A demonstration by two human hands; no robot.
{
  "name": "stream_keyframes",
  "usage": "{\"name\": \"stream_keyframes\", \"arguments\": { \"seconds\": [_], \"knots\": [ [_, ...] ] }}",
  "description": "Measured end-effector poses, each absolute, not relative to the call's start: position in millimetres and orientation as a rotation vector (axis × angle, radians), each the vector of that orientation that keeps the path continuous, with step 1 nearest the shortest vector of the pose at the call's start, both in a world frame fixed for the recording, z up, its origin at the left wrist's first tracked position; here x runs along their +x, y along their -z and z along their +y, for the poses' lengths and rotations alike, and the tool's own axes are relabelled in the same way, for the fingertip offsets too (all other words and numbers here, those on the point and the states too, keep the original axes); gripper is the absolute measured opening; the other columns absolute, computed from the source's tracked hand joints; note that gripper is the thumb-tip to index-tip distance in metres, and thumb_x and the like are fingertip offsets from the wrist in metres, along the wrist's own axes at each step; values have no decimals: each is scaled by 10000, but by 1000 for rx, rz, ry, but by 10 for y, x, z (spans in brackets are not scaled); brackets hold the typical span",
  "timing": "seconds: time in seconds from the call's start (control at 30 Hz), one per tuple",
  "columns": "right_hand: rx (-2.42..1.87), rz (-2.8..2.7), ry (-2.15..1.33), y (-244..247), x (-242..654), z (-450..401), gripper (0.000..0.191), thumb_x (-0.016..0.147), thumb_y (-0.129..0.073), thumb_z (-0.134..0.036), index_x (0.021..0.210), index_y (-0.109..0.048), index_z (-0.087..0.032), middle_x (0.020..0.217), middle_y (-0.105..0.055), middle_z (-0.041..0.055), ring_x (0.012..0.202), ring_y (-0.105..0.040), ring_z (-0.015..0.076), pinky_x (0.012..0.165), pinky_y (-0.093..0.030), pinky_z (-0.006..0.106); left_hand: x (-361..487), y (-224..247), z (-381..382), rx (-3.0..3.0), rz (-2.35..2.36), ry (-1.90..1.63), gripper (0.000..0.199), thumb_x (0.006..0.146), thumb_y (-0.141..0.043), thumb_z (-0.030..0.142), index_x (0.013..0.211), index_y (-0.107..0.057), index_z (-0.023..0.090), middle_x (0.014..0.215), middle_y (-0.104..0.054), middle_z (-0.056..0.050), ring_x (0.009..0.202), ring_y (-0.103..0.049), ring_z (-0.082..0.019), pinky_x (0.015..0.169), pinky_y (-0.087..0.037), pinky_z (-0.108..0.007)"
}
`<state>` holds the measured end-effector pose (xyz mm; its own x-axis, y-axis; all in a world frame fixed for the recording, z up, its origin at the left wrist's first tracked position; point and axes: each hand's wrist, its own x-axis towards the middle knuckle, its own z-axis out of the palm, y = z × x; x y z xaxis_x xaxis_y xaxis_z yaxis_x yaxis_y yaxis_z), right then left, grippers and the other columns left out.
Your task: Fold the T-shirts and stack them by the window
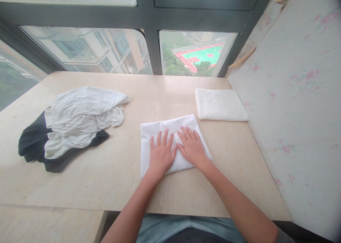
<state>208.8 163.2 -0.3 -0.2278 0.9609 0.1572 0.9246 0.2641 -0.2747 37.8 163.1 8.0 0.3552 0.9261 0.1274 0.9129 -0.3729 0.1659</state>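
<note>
Both the left hand (161,155) and right hand (192,146), fingers spread, are resting atop a white, folded fabric rectangle (178,162), which is lying crosswise, left and nearside of a cream, rectangular folded cloth (222,105), the right hand being nearer.

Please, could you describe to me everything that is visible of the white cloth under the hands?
The white cloth looks like plain, thin fabric, folded into a roughly four-sided, slightly skewed shape. It lies flat on the pale tabletop, in front of the person. The left hand and right hand rest on it with fingers spread, hiding part of its surface and near edge.
</note>
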Motion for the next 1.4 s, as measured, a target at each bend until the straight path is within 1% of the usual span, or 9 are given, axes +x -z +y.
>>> {"name": "stream_keyframes", "arguments": {
  "seconds": [0.17,0.33,0.57,0.73,0.9,1.07,1.13,1.23,1.4],
  "knots": [
    [-1768,-2211,-155,6,2270,1599,497,984,-432,-373,1449,-480,-205,1583,-357,76,1467,-284,309,1177,-246,529,114,-89,1601,2498,1806,-282,661,950,-436,524,1525,-371,207,1616,-285,-111,1493,-225,-345,1199,-113,-598],
    [-1822,-2120,-162,57,2399,1546,530,973,-465,-403,1456,-462,-186,1566,-377,118,1450,-316,310,1150,-303,523,-169,-56,1513,2416,1924,-310,618,970,-396,487,1520,-373,204,1619,-279,-109,1491,-230,-349,1184,-186,-592],
    [-1833,-1861,-121,174,2485,1388,482,959,-500,-377,1377,-504,-137,1464,-462,192,1338,-438,333,1076,-402,522,-389,-27,1317,2257,2031,-562,528,956,-442,422,1404,-491,147,1485,-455,-203,1348,-455,-358,1087,-386,-538],
    [-1871,-1719,-166,130,2502,1211,543,899,-581,-322,1395,-448,-148,1286,-568,194,1202,-524,332,1012,-451,528,-336,-113,1092,2083,2055,-745,498,928,-482,407,1356,-511,154,1293,-601,-183,1234,-544,-348,1027,-445,-529],
    [-2074,-1541,-358,12,2642,1111,601,818,-649,-364,1359,-492,-154,1221,-607,190,1126,-602,343,897,-519,485,-319,-305,1102,1464,1979,-642,691,846,-595,470,1441,-407,174,1274,-629,-174,926,-700,-281,847,-542,-450],
    [-2168,-1294,-725,-77,2875,1003,486,814,-621,-410,1231,-614,-159,1163,-686,163,1082,-652,331,901,-507,452,-268,-467,1128,853,1528,-722,663,833,-620,541,1361,-501,158,1106,-716,-150,762,-704,-243,632,-535,-337],
    [-2117,-1199,-898,-112,2939,960,428,838,-582,-423,1174,-642,-165,1140,-704,140,1063,-665,298,892,-506,408,-234,-485,1110,724,1409,-705,643,824,-634,570,1300,-565,143,1076,-731,-142,763,-701,-247,619,-527,-323],
    [-2057,-1150,-1025,-159,2976,936,386,857,-549,-421,1124,-653,-161,1128,-714,121,1044,-674,270,885,-499,374,-198,-451,1111,743,1442,-707,631,776,-687,596,1191,-648,123,1095,-732,-148,916,-698,-295,732,-544,-348],
    [-1999,-1261,-887,-172,2930,970,336,872,-528,-355,1108,-683,-173,1111,-724,110,1018,-680,262,882,-507,383,-150,-374,1175,843,1484,-817,683,704,-769,549,1248,-630,159,1151,-720,-137,1004,-684,-328,762,-555,-369]
  ]
}}
